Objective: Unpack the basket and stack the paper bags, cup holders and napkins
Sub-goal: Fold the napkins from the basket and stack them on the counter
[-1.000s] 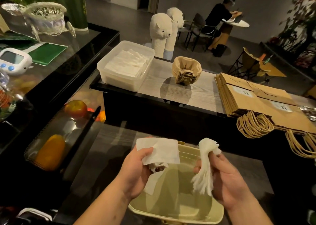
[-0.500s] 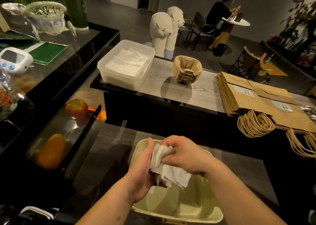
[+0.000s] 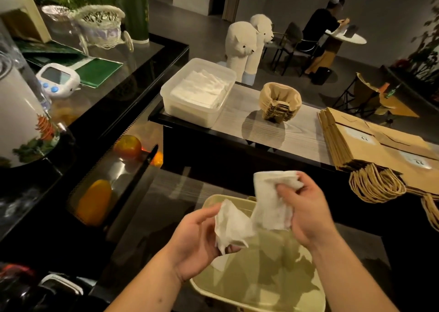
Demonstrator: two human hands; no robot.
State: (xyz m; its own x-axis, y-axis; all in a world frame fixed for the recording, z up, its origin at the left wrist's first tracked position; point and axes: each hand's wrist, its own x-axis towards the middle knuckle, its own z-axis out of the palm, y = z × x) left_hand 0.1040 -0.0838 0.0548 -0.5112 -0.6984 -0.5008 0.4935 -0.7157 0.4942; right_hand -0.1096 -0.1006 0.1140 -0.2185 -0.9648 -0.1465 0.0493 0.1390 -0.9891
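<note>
Over the pale green basket [image 3: 266, 295] at the bottom, both hands hold white napkins. My left hand [image 3: 197, 240] grips a crumpled napkin [image 3: 230, 228]. My right hand [image 3: 306, 212] pinches another napkin [image 3: 270, 202] that hangs down from its fingers. On the wooden counter behind stand a clear plastic tub [image 3: 197, 112] with flat napkins, a stack of brown cup holders [image 3: 280, 102] and a pile of brown paper bags [image 3: 380, 143] with twisted handles hanging over the edge.
A black counter at left carries a white timer [image 3: 59, 79], a green folder [image 3: 99, 69] and a wicker basket [image 3: 102, 27]. Fruit [image 3: 127, 146] lies in a mesh tray below. Two plush animals [image 3: 247, 43] stand behind the wooden counter. A person sits at a far table [image 3: 344, 38].
The hands, pressed together on the napkins half a second ago, have drawn apart. Each now holds a napkin, the right one raised higher.
</note>
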